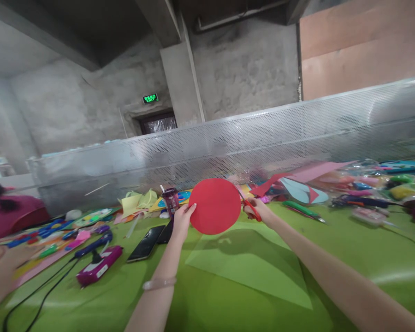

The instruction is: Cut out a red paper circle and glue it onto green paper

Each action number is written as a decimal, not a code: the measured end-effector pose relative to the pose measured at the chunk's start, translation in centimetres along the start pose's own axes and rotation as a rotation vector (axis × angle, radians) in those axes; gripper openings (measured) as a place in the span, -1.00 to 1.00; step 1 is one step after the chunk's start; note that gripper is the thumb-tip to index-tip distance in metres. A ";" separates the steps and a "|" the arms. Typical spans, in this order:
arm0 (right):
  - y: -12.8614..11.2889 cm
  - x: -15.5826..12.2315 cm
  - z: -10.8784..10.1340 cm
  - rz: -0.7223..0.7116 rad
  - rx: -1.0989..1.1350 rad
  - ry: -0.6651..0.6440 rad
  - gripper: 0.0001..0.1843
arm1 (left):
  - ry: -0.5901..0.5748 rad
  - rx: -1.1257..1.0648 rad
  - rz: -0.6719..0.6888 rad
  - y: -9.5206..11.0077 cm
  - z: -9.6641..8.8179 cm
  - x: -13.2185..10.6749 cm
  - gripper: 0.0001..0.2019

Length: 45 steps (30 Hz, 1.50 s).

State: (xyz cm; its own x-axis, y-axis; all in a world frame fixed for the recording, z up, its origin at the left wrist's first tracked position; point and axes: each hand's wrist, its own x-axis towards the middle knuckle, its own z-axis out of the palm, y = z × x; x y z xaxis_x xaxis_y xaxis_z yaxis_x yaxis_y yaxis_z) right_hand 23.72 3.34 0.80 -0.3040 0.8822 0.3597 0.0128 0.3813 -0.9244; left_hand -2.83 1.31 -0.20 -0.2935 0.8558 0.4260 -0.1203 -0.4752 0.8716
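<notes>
A red paper circle (215, 206) is held up above the green table, gripped at its left edge by my left hand (183, 218). My right hand (259, 211) is closed around the handles of red-handled scissors (252, 210). The scissor blades point up and left, close by the circle's right edge; whether they touch the paper I cannot tell. Beneath the circle a light green paper sheet (249, 272) lies flat on the table. Behind my left hand stands a dark cup with a straw (170, 201).
At left are a black phone (146, 244), a magenta power strip (99, 266) with black cables and another person's hand (10, 258). A green cutter (302, 210) and bagged craft pieces (401, 186) lie at right. A perforated metal screen (228, 138) runs behind.
</notes>
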 end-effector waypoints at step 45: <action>0.0 0.0 0.5 0.007 -0.034 0.058 -0.82 | 0.008 0.027 0.000 -0.2 0.1 0.1 -0.66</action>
State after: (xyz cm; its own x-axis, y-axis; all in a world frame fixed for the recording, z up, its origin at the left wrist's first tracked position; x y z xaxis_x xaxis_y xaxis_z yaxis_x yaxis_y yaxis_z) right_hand 23.29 3.22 0.74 -0.2480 0.8990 0.3609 0.0473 0.3833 -0.9224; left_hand -2.75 1.56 -0.32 -0.3007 0.8543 0.4240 -0.0951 -0.4692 0.8780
